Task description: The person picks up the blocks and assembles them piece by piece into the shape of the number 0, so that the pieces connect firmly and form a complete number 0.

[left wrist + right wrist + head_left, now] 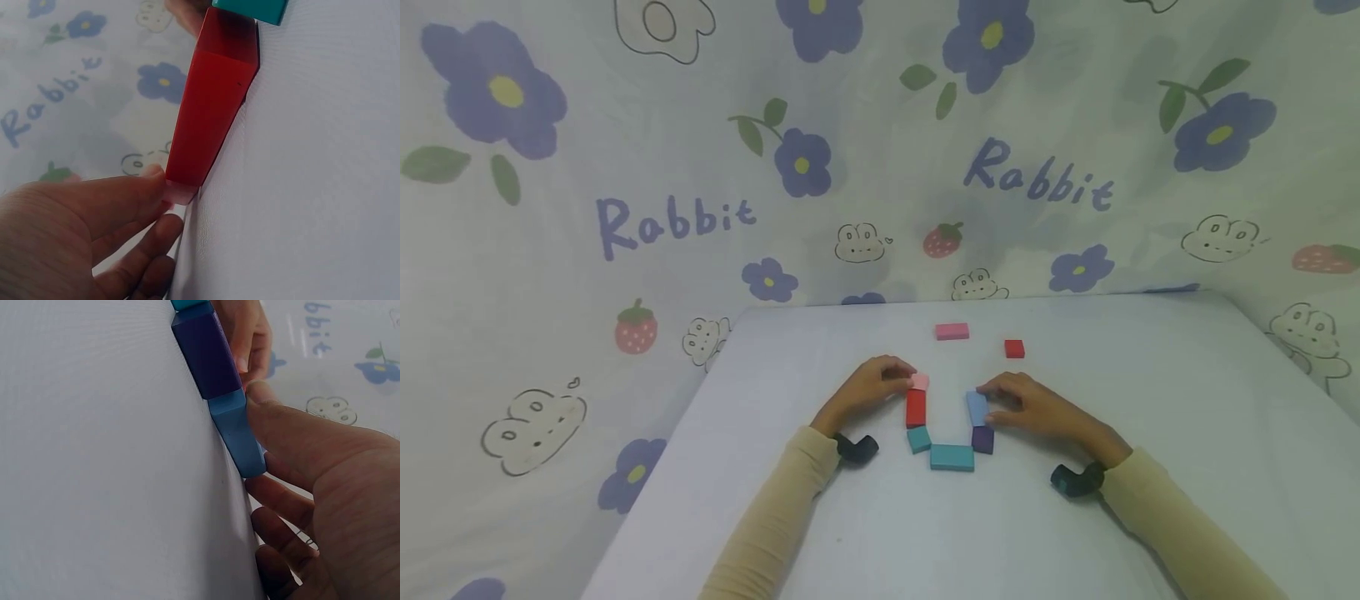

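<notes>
My left hand (874,382) pinches a small pink block (920,382) at the far end of a long red block (916,409). In the left wrist view, the thumb lies at the pink block's (180,192) edge. My right hand (1032,407) holds a light blue block (977,408) by its ends, thumb near and fingers far. That block meets a purple block (982,440). A small teal block (918,440), set askew, lies at the red block's near end. A long teal block (952,457) lies crosswise between the two sides, making a U-shaped outline.
Beyond the hands, a long pink block (952,332) and a small red block (1014,349) lie apart on the white table (1075,542). A printed cloth (880,125) hangs behind the table. Each wrist wears a dark camera band (857,450).
</notes>
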Available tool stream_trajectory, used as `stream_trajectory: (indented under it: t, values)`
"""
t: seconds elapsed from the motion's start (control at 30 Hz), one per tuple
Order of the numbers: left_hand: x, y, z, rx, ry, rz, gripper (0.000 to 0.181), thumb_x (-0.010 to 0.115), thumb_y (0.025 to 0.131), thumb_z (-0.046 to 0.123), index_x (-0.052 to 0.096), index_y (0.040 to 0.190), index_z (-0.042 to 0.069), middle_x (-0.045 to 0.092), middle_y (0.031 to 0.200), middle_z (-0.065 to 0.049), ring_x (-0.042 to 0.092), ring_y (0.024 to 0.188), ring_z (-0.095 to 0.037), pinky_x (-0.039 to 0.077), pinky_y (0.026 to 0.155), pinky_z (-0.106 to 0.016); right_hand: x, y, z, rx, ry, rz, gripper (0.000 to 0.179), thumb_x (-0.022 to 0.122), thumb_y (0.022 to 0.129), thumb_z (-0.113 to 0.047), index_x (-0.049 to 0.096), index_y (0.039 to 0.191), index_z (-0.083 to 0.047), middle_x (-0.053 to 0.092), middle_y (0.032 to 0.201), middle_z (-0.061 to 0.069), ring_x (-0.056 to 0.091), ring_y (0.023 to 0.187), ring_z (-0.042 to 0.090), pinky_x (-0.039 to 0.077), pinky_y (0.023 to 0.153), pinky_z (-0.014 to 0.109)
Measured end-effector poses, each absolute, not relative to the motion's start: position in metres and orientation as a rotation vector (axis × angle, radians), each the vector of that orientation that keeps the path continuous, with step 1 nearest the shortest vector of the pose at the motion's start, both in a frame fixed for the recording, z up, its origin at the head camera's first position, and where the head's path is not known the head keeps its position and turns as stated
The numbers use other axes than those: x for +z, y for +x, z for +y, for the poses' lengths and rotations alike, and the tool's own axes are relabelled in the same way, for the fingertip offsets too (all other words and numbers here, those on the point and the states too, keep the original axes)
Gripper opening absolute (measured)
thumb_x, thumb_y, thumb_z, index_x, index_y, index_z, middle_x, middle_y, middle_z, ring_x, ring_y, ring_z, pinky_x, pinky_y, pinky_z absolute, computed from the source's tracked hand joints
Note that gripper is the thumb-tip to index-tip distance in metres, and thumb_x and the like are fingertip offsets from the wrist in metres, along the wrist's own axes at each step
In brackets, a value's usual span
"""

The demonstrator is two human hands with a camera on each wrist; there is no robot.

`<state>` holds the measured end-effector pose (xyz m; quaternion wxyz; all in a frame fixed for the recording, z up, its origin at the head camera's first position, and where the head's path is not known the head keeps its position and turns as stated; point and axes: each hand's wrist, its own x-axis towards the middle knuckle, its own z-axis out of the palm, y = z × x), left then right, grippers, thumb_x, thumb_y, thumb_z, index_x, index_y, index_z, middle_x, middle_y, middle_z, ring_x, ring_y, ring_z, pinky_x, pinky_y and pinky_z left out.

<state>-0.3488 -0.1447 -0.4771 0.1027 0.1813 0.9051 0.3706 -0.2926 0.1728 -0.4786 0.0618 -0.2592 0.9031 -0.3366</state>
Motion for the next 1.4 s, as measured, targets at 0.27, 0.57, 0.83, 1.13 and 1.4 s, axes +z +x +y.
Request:
stream_trajectory:
  t: [0.27,0.57,0.83,1.13,1.4]
  values:
    - [-0.4753,-0.3482,-0.1423,1.087,0.517,2.673,0.03,0.062,0.084,0.047,0.062,0.111,0.032,0.06,0.108,0.012,0.054,0.108,-0.011,0.045,0.097,-0.038,-0.4753,-0.2909,0.1735,-1.024,-0.775,2.719,0.054,0.068,0.076,-0.052,0.055,0.124,-0.03,0.055,0.122,-0.012,0.048,0.117,0.014,0.043,0.099,0.042]
    - [-0.4769,-0.3489,-0.1424,1.096,0.551,2.669,0.03,0.062,0.085,0.045,0.062,0.111,0.03,0.061,0.107,0.011,0.054,0.105,-0.011,0.047,0.094,-0.036,-0.4776,-0.2928,0.1755,-1.02,-0.782,2.718,0.057,0.066,0.074,-0.057,0.054,0.124,-0.031,0.055,0.122,-0.013,0.047,0.117,0.012,0.043,0.1,0.04]
    - [-0.4765,-0.3474,-0.1429,1.088,0.54,2.676,0.03,0.062,0.085,0.046,0.062,0.111,0.031,0.061,0.108,0.012,0.054,0.107,-0.011,0.046,0.095,-0.037,-0.4796,-0.2934,0.1746,-1.028,-0.775,2.715,0.058,0.066,0.074,-0.057,0.055,0.124,-0.031,0.055,0.122,-0.013,0.047,0.117,0.014,0.043,0.1,0.042]
    - [-0.4767,-0.3483,-0.1451,1.106,0.582,2.671,0.028,0.061,0.086,0.044,0.062,0.111,0.031,0.061,0.108,0.011,0.054,0.105,-0.011,0.047,0.094,-0.035,-0.4803,-0.2939,0.1745,-1.011,-0.787,2.734,0.058,0.065,0.074,-0.059,0.054,0.124,-0.032,0.055,0.122,-0.012,0.047,0.118,0.014,0.043,0.1,0.042]
    - [-0.4769,-0.3483,-0.1454,1.096,0.567,2.678,0.029,0.062,0.086,0.045,0.062,0.111,0.031,0.06,0.108,0.011,0.054,0.106,-0.011,0.047,0.094,-0.036,-0.4816,-0.2945,0.1739,-1.005,-0.776,2.733,0.058,0.065,0.074,-0.059,0.054,0.125,-0.032,0.054,0.123,-0.012,0.047,0.12,0.015,0.043,0.1,0.043]
